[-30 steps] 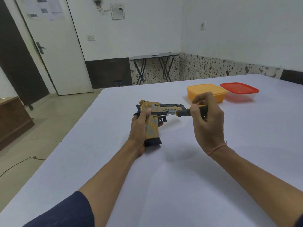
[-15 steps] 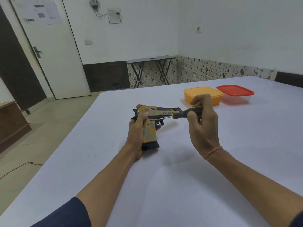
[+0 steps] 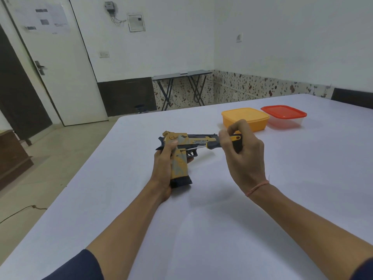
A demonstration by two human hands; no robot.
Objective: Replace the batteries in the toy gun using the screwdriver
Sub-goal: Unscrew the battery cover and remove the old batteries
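The gun (image 3: 180, 158), a yellow and grey toy pistol with a dark slide and a dark base, stands over the white counter (image 3: 272, 229) near its middle, grip downward and barrel pointing right. The left hand (image 3: 162, 172) grips it from the left side, its fingers (image 3: 173, 144) curled round the back of the grip with the thumb lying up against the yellow rear of the slide; the heel of the hand rests on the counter. The right hand (image 3: 244, 158) holds the screwdriver (image 3: 213, 143), its fingers (image 3: 224, 138) curled tight round the black and yellow handle, most of which is hidden inside the fist. The thin metal shaft runs leftward and slightly down from the handle, crossing just under the barrel, and its tip meets the upper part of the grip, just behind the trigger guard. A pinkish thread circles the right wrist.

Behind the right hand, further along the counter, sit an orange box (image 3: 245, 119) and, touching or just beside it on the right, a clear box with a red lid (image 3: 283, 114). Beyond the counter a folding table (image 3: 181, 74) stands against the wall, with a white door (image 3: 60, 77) to the left
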